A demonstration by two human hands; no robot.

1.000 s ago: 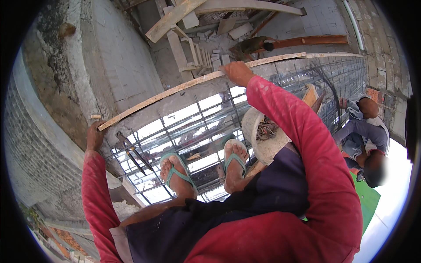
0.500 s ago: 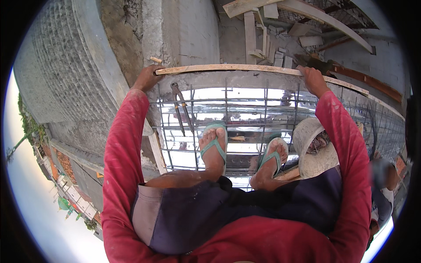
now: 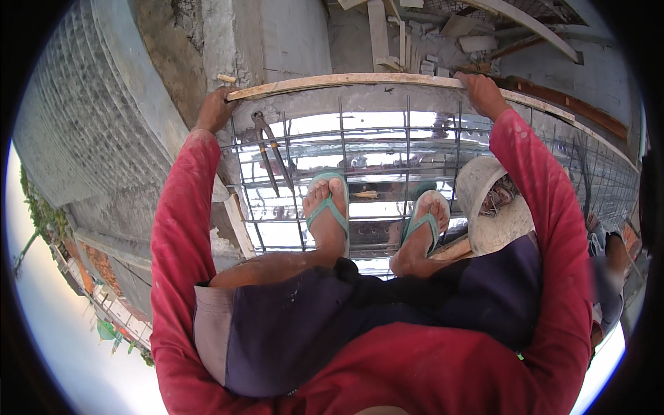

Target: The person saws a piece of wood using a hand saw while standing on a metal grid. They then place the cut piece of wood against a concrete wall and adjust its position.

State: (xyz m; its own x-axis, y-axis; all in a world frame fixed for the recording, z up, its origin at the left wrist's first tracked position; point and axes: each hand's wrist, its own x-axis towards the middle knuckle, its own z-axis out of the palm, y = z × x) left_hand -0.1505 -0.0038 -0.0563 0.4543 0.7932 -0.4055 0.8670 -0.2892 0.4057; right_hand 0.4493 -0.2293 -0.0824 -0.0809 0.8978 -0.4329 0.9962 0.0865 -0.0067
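Observation:
A long, thin wooden strip (image 3: 346, 81) lies along the far edge of a concrete rim, bowed by the lens. My left hand (image 3: 215, 109) is closed round its left end. Farther along, my right hand (image 3: 484, 95) grips the same strip, thumb side toward the middle; some fingers are hidden behind it. Just right of my left hand, a pair of pincers (image 3: 270, 151) with dark handles rests on the steel rebar mesh (image 3: 344, 138). Shiny reflective sheeting (image 3: 373, 159) shows beneath the bars. My feet in green flip-flops stand on the mesh.
A cement-stained bucket (image 3: 477, 197) holding wire pieces lies near my right foot. Left rises a rough block wall (image 3: 90, 104). Beyond the strip, lower down, are planks (image 3: 379, 34) and rubble. Another person (image 3: 609, 277) is at the far right. A wood scrap (image 3: 226, 78) sits near my left hand.
The view has tilted, so the strip, mesh and feet appear higher and slightly left. Both hands keep their hold on the strip. The person at the right has shifted posture.

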